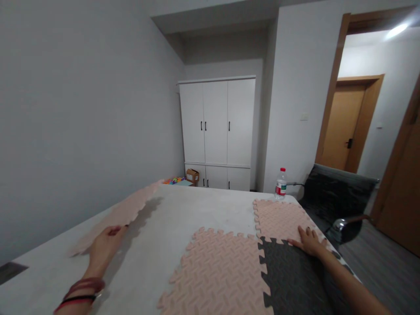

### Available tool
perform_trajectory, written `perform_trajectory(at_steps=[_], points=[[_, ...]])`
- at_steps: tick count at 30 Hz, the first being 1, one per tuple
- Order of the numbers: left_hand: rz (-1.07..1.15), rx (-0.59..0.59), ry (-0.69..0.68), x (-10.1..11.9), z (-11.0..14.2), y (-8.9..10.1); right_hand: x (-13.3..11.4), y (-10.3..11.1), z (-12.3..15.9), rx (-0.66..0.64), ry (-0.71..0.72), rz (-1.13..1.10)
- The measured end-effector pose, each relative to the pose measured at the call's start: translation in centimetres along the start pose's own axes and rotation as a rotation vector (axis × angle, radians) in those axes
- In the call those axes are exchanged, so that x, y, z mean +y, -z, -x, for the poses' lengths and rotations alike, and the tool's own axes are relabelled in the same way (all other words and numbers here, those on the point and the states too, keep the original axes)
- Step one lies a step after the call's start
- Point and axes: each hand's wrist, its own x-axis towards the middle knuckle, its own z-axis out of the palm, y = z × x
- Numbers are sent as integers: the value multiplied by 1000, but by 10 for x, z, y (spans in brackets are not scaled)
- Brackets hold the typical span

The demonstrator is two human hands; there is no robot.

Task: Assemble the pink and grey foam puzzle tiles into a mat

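My left hand point(110, 240) pinches the edge of a pink foam mat tile point(127, 209), which is tilted up off the left side of the table. My right hand point(308, 240) lies with fingers spread, near the seam between a second pink foam tile point(278, 216) and a dark grey foam tile point(292, 271). Left of the grey tile, a third pink tile point(223, 271) joins it along interlocking teeth. My right forearm covers part of the grey tile.
A water bottle with a red cap point(281, 184) stands at the far right of the white table point(197, 203). Beside the table's right edge is a black chair point(337, 197). A grey wall point(82, 109) runs along the left. Behind are a white cabinet point(216, 122) and a cardboard box point(193, 175).
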Motion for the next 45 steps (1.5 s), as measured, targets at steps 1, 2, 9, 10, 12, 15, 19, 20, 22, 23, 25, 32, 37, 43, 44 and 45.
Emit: perform_trajectory(at_steps=[1,2,9,10,12,15,19,20,22,23,25,32,37,43,44,45], points=[[64,2,-42,21,-2,-5,-8,7,5,13,20,-64],[113,-18,-95,42,-4,-12,-18,16,9,25,51,-161],[252,-322,-573,171,26,-90,-113,66,13,-37,334,-755],[245,-361,-623,182,33,-102,-123,69,11,-53,354,-843],[209,-431,-697,197,46,-122,-137,70,8,-57,364,-979],[112,-518,-743,197,58,-148,-149,53,7,-16,324,-946],[-51,-545,-699,180,65,-174,-158,11,13,80,366,-768],[-88,-532,-683,177,67,-179,-159,2,15,122,390,-730],[-152,-495,-658,172,70,-189,-161,-10,19,197,433,-665],[-175,-475,-652,171,73,-193,-161,-13,21,224,452,-638],[-205,-440,-652,171,80,-201,-160,-15,23,250,489,-593],[-232,-372,-647,168,92,-213,-160,-6,32,268,626,-480],[-265,-340,-594,167,94,-213,-163,-4,37,279,665,-426],[-311,-353,-499,169,96,-214,-162,-1,40,282,683,-358],[-316,-362,-494,169,96,-214,-162,-1,40,281,677,-348],[-321,-369,-493,169,96,-214,-162,-1,41,280,670,-337]])
